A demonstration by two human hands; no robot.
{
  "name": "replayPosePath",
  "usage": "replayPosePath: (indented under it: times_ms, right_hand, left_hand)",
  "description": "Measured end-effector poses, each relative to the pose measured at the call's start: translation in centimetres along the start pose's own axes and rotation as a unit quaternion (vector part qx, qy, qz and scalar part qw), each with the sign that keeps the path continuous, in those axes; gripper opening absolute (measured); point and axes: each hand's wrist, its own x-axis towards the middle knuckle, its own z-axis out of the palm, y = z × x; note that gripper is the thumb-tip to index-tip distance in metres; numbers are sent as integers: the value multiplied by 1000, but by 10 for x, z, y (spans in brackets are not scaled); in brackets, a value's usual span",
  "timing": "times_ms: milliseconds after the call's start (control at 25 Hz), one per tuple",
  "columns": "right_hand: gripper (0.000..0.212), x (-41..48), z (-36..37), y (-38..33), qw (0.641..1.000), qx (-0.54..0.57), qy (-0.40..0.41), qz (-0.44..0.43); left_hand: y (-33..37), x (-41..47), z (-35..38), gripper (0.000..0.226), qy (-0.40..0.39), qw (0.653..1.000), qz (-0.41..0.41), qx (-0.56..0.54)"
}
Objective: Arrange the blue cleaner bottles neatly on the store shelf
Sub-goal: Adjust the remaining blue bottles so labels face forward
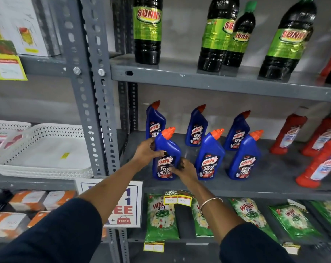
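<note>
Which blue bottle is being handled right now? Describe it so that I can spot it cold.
Find the middle grey shelf, below the dark Sunny bottles. Six blue bottles stand there in two rows. It is the front-row bottle furthest left, the only one with the left hand and right hand on it.

Six blue cleaner bottles (pixel 210 154), orange-capped, upright on grey shelf (pixel 274 179): three along front edge, three behind toward back; front-left bottle (pixel 166 154) near left corner.

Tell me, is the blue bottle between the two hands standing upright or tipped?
Upright: the blue bottle stands on its base on the shelf, cap upward.
</note>
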Motion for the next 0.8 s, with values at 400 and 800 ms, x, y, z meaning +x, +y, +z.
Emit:
replayPosePath:
  times_ms: [400,800]
  right_hand:
    - [45,9,31,-4,999,-26,22,4]
    - [42,7,39,-6,1000,-23,18,-8]
  left_hand:
    - [1,2,-21,40,7,999,-33,-19]
    - [1,-4,-28,40,9,998,-44,-48]
